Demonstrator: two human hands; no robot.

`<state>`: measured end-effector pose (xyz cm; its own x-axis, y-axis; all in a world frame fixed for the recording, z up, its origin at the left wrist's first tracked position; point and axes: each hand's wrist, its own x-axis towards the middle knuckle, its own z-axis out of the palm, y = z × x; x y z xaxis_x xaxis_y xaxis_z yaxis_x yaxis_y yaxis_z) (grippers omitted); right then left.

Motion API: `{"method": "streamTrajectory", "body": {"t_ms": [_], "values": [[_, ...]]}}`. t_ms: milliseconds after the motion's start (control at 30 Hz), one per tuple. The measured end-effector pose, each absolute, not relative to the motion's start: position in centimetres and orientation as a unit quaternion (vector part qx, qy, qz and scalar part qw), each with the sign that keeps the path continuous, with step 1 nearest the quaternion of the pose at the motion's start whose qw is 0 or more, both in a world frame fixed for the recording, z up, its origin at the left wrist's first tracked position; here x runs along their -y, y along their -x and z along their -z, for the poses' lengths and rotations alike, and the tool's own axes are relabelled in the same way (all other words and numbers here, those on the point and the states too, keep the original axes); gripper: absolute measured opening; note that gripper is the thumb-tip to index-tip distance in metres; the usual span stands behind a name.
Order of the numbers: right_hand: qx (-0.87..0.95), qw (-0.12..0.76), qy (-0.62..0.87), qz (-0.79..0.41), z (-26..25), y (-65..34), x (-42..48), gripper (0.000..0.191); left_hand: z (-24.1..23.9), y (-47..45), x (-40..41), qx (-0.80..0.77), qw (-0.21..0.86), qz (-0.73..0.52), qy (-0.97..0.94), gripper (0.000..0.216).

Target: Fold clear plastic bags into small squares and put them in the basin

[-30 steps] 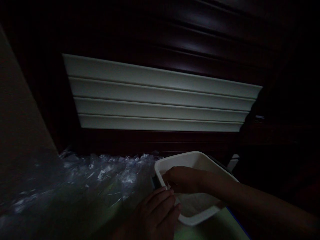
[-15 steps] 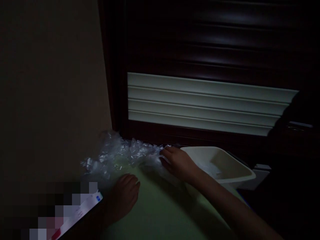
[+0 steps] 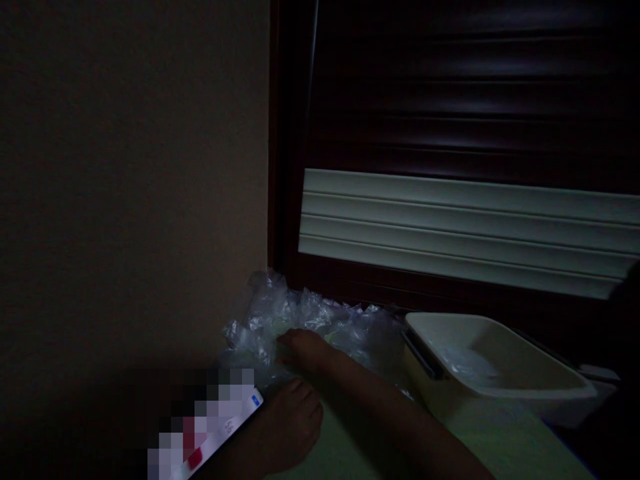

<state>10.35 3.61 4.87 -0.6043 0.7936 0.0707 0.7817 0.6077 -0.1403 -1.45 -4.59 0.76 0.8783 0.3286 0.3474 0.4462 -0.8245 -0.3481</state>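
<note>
The scene is very dark. My right hand [image 3: 301, 349] reaches left across the green surface [image 3: 500, 447], and its bent fingers close on a heap of crumpled clear plastic wrap [image 3: 320, 317] in the corner by the wall. My left hand [image 3: 290, 421] rests palm down on the green surface just below it, holding nothing. It lies beside a lit, blurred-out screen [image 3: 210, 430]. A white rectangular tray [image 3: 505, 390] stands to the right of both hands, with something pale and clear lying inside it.
A beige wall [image 3: 135, 187] fills the left. Behind the surface is a dark slatted shutter [image 3: 450, 87] with a band of pale slats [image 3: 450, 223]. The far right is in deep shadow.
My right hand left the tray and moved left onto the plastic wrap. My left hand came off the tray's rim and settled on the green surface. The view swung left, bringing the screen in.
</note>
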Motion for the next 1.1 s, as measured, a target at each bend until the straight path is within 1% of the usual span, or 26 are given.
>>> {"method": "streamTrajectory", "body": {"t_ms": [67, 133, 267, 367, 467, 600, 700, 767, 833, 900, 933, 967, 1000, 1033, 1100], "values": [[0.884, 0.055, 0.459, -0.061, -3.9, -10.1, -3.8, 0.027, -0.8, 1.5, 4.5, 0.200, 0.209, 0.136, 0.948, 0.009], [0.871, 0.065, 0.481, -0.073, -3.0, -10.1, -3.7, 0.025, -0.7, 1.6, 4.4, 0.196, 0.201, 0.136, 0.950, 0.010], [0.838, 0.129, 0.519, -0.108, -2.6, -11.0, -3.7, 0.028, -0.5, 1.6, 4.2, 0.203, 0.182, 0.147, 0.951, 0.009], [0.802, 0.212, 0.539, -0.144, -3.7, -12.6, -4.0, 0.027, -0.7, 1.6, 4.0, 0.218, 0.159, 0.173, 0.947, 0.008], [0.754, 0.321, 0.548, -0.169, -5.5, -14.5, -4.2, 0.022, -1.2, 1.7, 4.0, 0.245, 0.122, 0.230, 0.934, 0.012], [0.668, 0.456, 0.557, -0.189, -8.0, -17.1, -2.8, 0.029, -1.6, 1.8, 3.8, 0.299, 0.063, 0.344, 0.888, 0.020], [0.602, 0.524, 0.567, -0.202, -9.3, -18.7, -0.3, 0.035, -1.4, 1.9, 3.6, 0.345, 0.011, 0.410, 0.844, 0.024], [0.566, 0.546, 0.575, -0.224, -9.7, -19.3, 1.6, 0.037, -1.0, 1.7, 3.5, 0.370, -0.020, 0.437, 0.819, 0.034], [0.544, 0.551, 0.577, -0.261, -9.7, -19.3, 3.5, 0.037, -0.5, 1.4, 3.7, 0.378, -0.053, 0.453, 0.806, 0.055], [0.536, 0.542, 0.569, -0.308, -9.5, -18.8, 5.0, 0.034, 0.0, 1.1, 4.1, 0.372, -0.106, 0.461, 0.798, 0.078], [0.536, 0.533, 0.563, -0.334, -9.3, -18.5, 5.6, 0.032, 0.1, 1.0, 4.2, 0.366, -0.143, 0.467, 0.792, 0.086], [0.538, 0.523, 0.555, -0.360, -9.2, -18.2, 6.2, 0.031, 0.2, 0.9, 4.4, 0.358, -0.180, 0.475, 0.783, 0.087], [0.541, 0.512, 0.548, -0.382, -9.1, -18.0, 6.7, 0.029, 0.1, 0.9, 4.4, 0.352, -0.212, 0.486, 0.771, 0.082], [0.544, 0.501, 0.541, -0.400, -9.0, -17.9, 7.2, 0.028, -0.1, 0.9, 4.4, 0.346, -0.238, 0.495, 0.760, 0.071], [0.551, 0.485, 0.532, -0.421, -8.8, -17.9, 8.2, 0.026, -1.0, 1.0, 4.1, 0.337, -0.283, 0.504, 0.743, 0.035]]}}
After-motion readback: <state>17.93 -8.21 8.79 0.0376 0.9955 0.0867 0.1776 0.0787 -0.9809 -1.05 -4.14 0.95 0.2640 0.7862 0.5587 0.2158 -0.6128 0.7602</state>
